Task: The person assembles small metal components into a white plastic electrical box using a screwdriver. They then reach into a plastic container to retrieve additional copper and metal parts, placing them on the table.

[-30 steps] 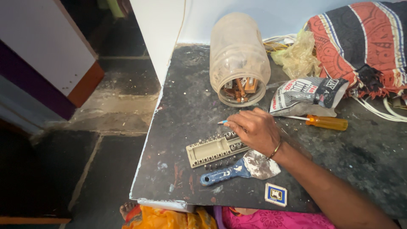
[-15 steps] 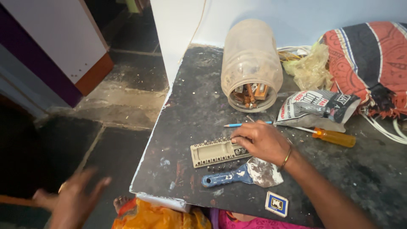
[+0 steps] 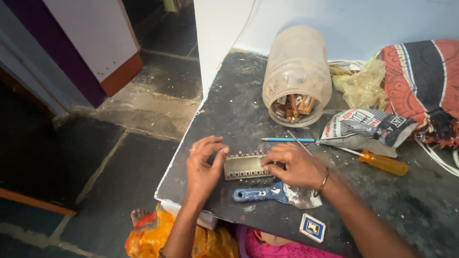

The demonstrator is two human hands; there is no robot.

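A pale, comb-like toothed strip (image 3: 245, 167) lies flat on the dark, speckled table (image 3: 229, 110). My left hand (image 3: 203, 165) pinches its left end with fingertips and thumb. My right hand (image 3: 294, 165), a bangle on its wrist, presses down on the strip's right end. Just below the strip lies a blue-handled putty knife (image 3: 267, 192), its blade partly under my right wrist. A thin blue pencil (image 3: 287, 139) rests just beyond my right hand.
A plastic jar (image 3: 296, 71) on its side holds small parts. A printed packet (image 3: 366, 126), an orange-handled screwdriver (image 3: 382, 162), a striped cloth (image 3: 420, 81), a crumpled plastic bag (image 3: 363, 86) and a small blue-and-white box (image 3: 312, 227) lie around. The table's left edge drops to a stone floor (image 3: 143, 110).
My left hand has come up from below the table and taken the strip's left end. My right hand stays on the right end. The view has shifted slightly.
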